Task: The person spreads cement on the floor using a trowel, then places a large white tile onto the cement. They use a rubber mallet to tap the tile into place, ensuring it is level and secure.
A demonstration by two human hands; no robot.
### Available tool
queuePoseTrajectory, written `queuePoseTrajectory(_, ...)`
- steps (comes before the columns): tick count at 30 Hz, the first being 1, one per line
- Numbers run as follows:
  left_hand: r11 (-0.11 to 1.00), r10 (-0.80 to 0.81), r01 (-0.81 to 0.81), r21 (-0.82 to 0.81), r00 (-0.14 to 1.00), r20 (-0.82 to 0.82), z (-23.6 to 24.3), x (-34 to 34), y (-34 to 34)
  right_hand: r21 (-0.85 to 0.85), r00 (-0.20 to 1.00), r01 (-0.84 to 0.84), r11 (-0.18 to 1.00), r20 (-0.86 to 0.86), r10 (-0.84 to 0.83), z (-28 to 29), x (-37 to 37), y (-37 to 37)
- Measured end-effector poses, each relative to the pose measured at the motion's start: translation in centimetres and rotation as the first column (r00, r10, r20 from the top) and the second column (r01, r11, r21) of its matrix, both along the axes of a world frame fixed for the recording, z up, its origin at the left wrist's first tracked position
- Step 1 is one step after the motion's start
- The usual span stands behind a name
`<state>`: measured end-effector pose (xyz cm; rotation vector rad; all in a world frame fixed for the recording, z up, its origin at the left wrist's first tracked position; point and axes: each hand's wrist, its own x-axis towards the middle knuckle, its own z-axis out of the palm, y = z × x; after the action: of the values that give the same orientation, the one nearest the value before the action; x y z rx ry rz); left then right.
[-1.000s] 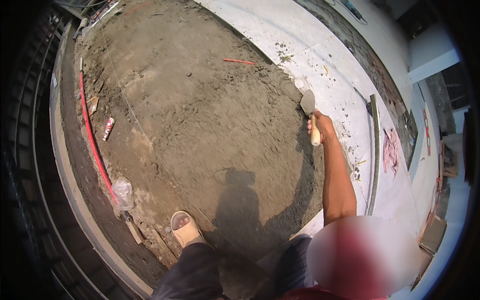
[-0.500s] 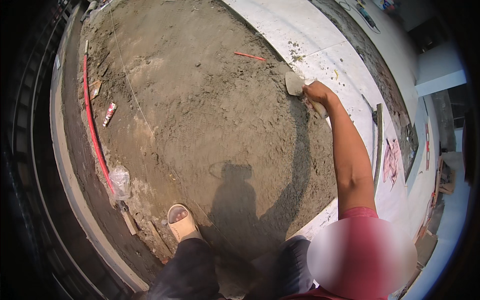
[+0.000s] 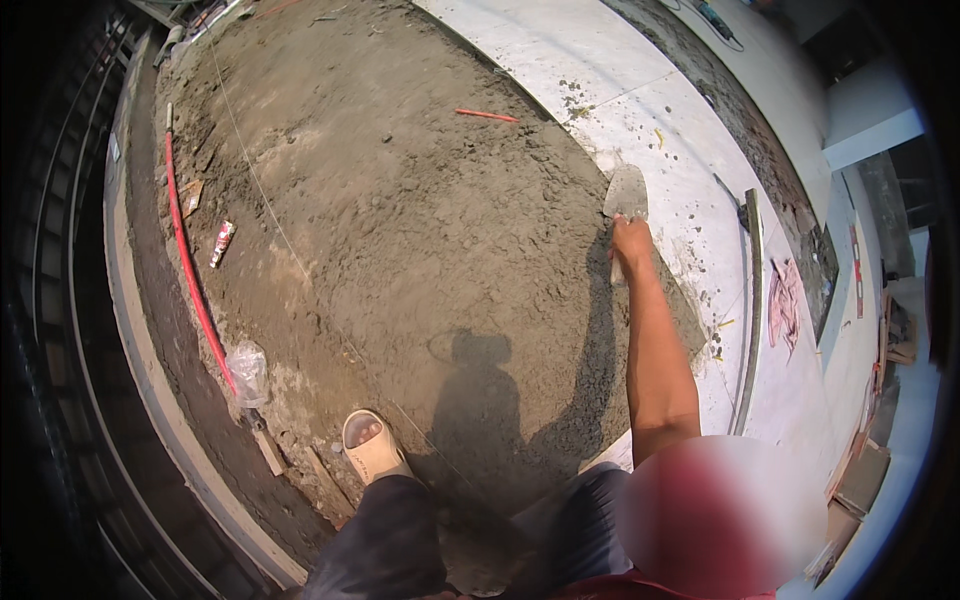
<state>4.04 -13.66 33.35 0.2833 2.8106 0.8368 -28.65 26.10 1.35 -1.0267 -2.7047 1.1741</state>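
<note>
1. Head view, grip: my R hand [image 3: 632,238] is closed round the pale handle of a grey, broad-bladed metal trowel [image 3: 628,190], out at the R edge of the rough grey-brown mortar bed [image 3: 430,220]. L hand's out of shot; can't tell its state.
2. Head view, risks: the blade overlaps the bed's R edge, where flat white tiles [image 3: 690,170] begin. A careless sideways swipe could chip the tile edge or flick more grit on, I'd guess; dark crumbs [image 3: 576,100] lie there already. Thin pale string [image 3: 262,195] runs close by my beige open-toed sandal [image 3: 372,455], bed's lower L; a shifted foot could snag it.
3. Head view, trowel vs grip: blade's just beyond my knuckles, handle runs back under the palm. Touching mortar or hovering? Can't tell.
</note>
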Motion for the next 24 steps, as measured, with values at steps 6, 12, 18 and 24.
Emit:
queuePoseTrajectory(6,1.0,-0.005,0.005,-0.008,1.0,0.011,0.1,0.2,-0.4,-0.362,0.993,-0.061,0.93,0.074,0.093,2.1,1.2,-3.9)
queuePoseTrajectory(12,0.999,-0.053,0.053,-0.01,0.999,0.002,0.3,0.0,-0.2,-0.461,0.973,-0.126,0.878,0.117,0.201,2.6,1.6,-7.5)
queuePoseTrajectory(18,0.996,-0.079,0.079,-0.038,0.997,0.007,0.4,0.1,0.9,-0.768,0.968,-0.121,0.629,0.049,0.246,2.3,5.9,-11.5)
queuePoseTrajectory(24,0.994,-0.1,0.101,-0.05,0.995,0.014,0.8,0.7,2.6,-0.381,0.746,-0.633,0.674,-0.068,0.662,4.3,12.1,-20.8)
